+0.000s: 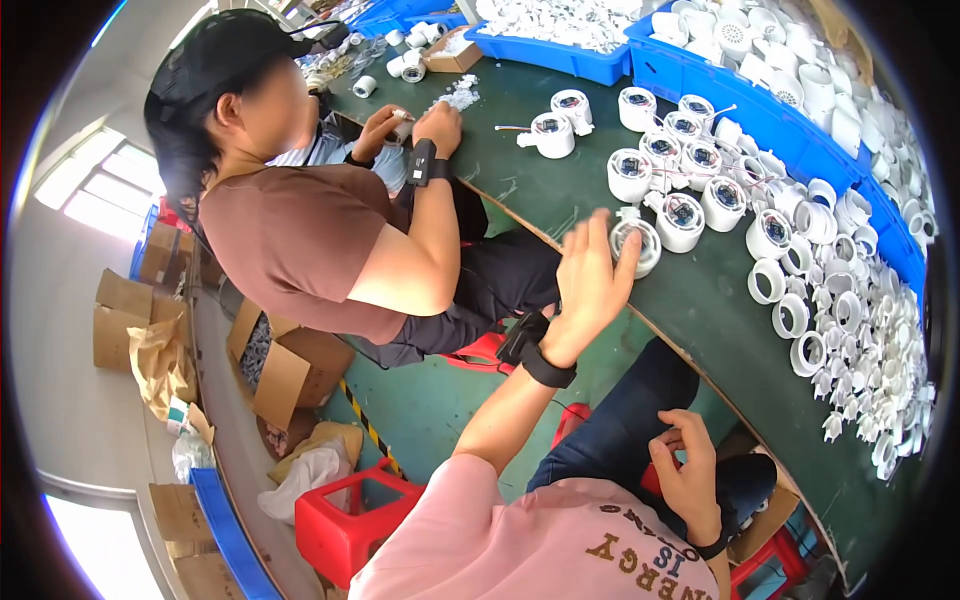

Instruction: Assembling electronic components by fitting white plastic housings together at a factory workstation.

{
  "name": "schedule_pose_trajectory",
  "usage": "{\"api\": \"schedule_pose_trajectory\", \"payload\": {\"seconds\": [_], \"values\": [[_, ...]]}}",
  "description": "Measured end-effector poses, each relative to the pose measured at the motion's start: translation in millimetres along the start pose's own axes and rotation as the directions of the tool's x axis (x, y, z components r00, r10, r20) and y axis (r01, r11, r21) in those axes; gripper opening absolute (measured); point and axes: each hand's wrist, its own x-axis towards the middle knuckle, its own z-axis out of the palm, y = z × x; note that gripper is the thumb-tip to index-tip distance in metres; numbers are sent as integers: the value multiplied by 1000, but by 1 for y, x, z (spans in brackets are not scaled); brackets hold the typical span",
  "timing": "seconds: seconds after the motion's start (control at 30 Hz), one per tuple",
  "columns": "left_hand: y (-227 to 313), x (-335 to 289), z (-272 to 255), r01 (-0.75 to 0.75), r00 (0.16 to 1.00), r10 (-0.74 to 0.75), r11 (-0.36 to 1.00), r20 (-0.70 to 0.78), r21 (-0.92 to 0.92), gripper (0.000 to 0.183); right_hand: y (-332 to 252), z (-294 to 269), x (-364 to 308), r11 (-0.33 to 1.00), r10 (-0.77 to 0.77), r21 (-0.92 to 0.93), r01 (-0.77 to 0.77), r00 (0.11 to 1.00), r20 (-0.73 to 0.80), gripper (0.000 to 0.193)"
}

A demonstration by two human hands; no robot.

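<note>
My left hand (592, 285) reaches over the table edge with its fingers stretched out, slightly blurred. Its thumb overlaps a white round plastic housing (648, 252), which stands at the near edge of the green table. I see no firm grip on that housing. Down by my lap, my right hand (688, 478) has loosely bent fingers apart from the thumb, with nothing visible in it. Just beyond the left hand stand several white housings with dark round inserts and thin wires, among them one housing (680, 220) close by.
White plastic rings (790, 315) and small white clip-like parts (880, 390) lie heaped on the right of the green table (520, 190). Blue bins (600, 68) full of white parts line its far side. A co-worker (300, 230) sits at left, handling a white part. A red stool (345, 520) stands behind.
</note>
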Motion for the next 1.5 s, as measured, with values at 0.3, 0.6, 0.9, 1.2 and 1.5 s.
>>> {"api": "schedule_pose_trajectory", "payload": {"seconds": [0.3, 0.6, 0.9, 1.2, 1.5], "values": [[21, -23, -7, -141, 987, 148, 984, 63, -106, 35, 0, -6, -6, 999, 29, -38, -30, 999, -18, 24], [64, -101, -30, 116, 956, 45, 850, 291, -514, 36, -42, -39, -6, 1000, -19, -13, 19, 999, 26, 26], [66, -212, -10, 491, 676, 23, 731, 737, -473, 29, -133, -48, -10, 932, -175, 226, 285, 897, -406, 92], [76, -209, -2, 289, 748, 187, 772, 637, -566, 29, -128, -54, -19, 888, -217, 300, 348, 893, -393, 95], [78, -211, -1, 340, 703, 169, 773, 691, -535, 26, -130, -62, -13, 847, -254, 360, 392, 892, -374, 94]]}}
